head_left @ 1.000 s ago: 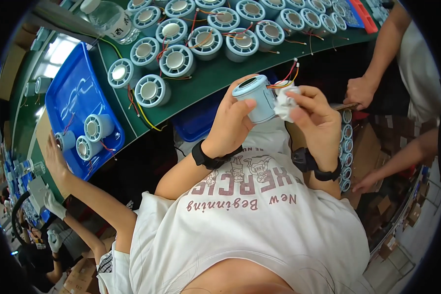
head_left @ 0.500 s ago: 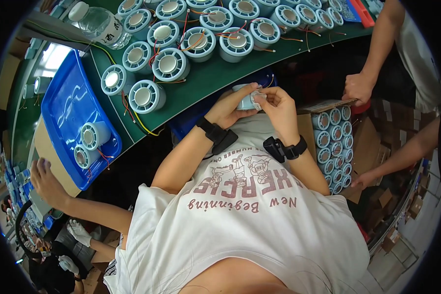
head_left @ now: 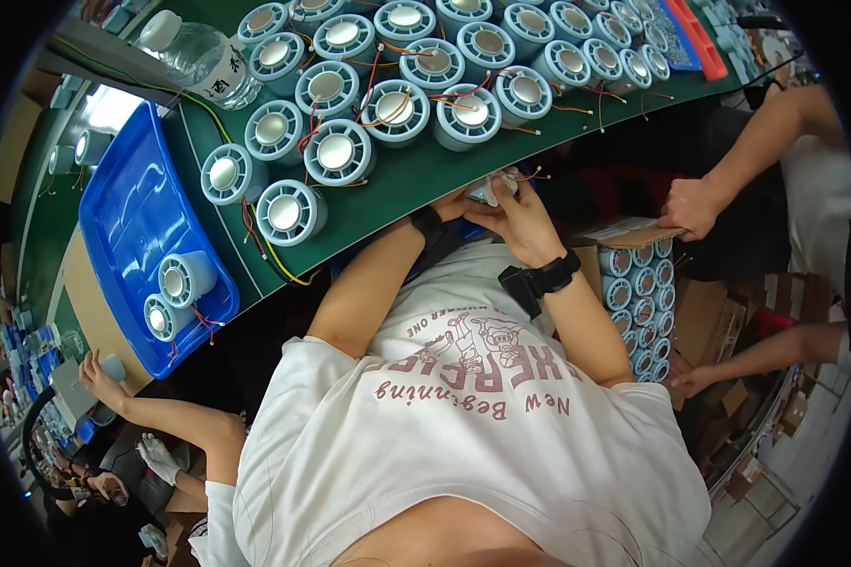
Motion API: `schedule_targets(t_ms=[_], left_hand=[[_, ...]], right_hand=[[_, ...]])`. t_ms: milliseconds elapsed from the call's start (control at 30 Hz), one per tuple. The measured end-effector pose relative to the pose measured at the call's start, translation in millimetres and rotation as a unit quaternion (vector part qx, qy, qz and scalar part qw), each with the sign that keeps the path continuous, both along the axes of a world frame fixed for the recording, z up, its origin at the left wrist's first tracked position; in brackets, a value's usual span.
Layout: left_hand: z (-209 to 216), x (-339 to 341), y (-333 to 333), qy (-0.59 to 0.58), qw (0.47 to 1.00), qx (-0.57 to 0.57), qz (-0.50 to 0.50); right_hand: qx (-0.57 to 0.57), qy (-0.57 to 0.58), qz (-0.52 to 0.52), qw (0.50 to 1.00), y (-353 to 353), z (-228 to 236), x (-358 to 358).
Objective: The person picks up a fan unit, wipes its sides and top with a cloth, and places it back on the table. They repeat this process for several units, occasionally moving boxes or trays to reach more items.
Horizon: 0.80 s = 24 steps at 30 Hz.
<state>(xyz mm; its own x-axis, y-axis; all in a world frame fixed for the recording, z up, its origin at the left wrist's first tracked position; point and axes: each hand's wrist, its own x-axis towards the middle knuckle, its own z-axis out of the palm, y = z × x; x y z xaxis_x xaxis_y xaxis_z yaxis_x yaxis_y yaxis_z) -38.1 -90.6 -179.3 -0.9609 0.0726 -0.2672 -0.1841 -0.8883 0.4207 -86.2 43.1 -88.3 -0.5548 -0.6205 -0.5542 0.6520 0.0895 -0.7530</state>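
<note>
Near the table's front edge, my two hands meet around a pale blue round unit [head_left: 481, 194], with a wire connector poking out beyond it. My left hand [head_left: 454, 204] is closed on the unit's near side, its fingers partly hidden by the table edge. My right hand [head_left: 522, 219] pinches a crumpled white piece, like a wipe, against the unit. On the green table [head_left: 388, 194] stand several similar pale blue cylindrical units [head_left: 291, 213] with silver round centres and thin coloured wires.
A blue tray [head_left: 142, 217] on the left holds two units. A plastic bottle [head_left: 203, 61] stands at the back left. At right, another person's hand [head_left: 695, 206] grips the flap of a carton [head_left: 591, 269] packed with units. Another person's hand [head_left: 102, 380] is at far left.
My hands have moved slightly forward with the unit, partly under the table edge. The view has shifted a little. At left, another person's raised hand has lowered.
</note>
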Motion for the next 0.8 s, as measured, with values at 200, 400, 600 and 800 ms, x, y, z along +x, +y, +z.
schedule_targets(t_ms=[200, 400, 600, 800], left_hand=[[-82, 9, -21, -0.103, 0.988, 0.012, 0.118], [-99, 10, -41, -0.199, 0.939, 0.001, 0.279], [-49, -6, 2, -0.001, 0.993, 0.087, 0.082], [-19, -17, 5, 0.059, 0.994, 0.093, -0.002]], right_hand=[[0.082, 0.005, -0.034, 0.996, -25, -5, 11], [0.129, 0.027, 0.005, 0.991, -42, -6, 4], [0.048, -0.017, -0.016, 0.999, -4, 10, -2], [0.056, -0.104, -0.105, 0.987, -3, 12, -11]])
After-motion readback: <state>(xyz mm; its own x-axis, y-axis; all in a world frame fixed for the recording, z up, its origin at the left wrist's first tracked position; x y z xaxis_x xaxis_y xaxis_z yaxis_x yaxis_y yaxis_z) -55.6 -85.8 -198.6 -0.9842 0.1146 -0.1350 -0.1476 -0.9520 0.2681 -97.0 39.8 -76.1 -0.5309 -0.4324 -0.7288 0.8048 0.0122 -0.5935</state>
